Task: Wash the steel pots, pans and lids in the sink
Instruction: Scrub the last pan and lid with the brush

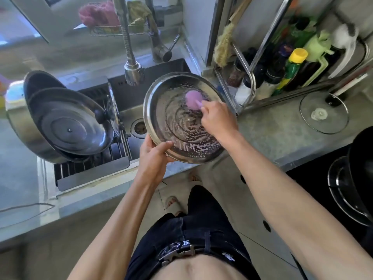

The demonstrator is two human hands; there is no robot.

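Observation:
A round steel lid (177, 126), its inner face streaked with soap suds, is tilted toward me over the right part of the sink (129, 98). My left hand (154, 156) grips its lower left rim, thumb on the inside. My right hand (218, 120) holds a pink sponge (193, 100) against the lid's upper inside face. The faucet head (133, 72) hangs just left of the lid; no water stream shows. On the left, a steel pot (22, 122) lies on its side on the drying rack (94, 168), with another steel lid (68, 122) leaning in it.
A glass lid (324, 114) lies on the counter at right. Behind it a wire rack (250, 77) holds several bottles. A black pan (361, 168) sits on the stove at the far right. The sink drain (139, 127) shows below the lid.

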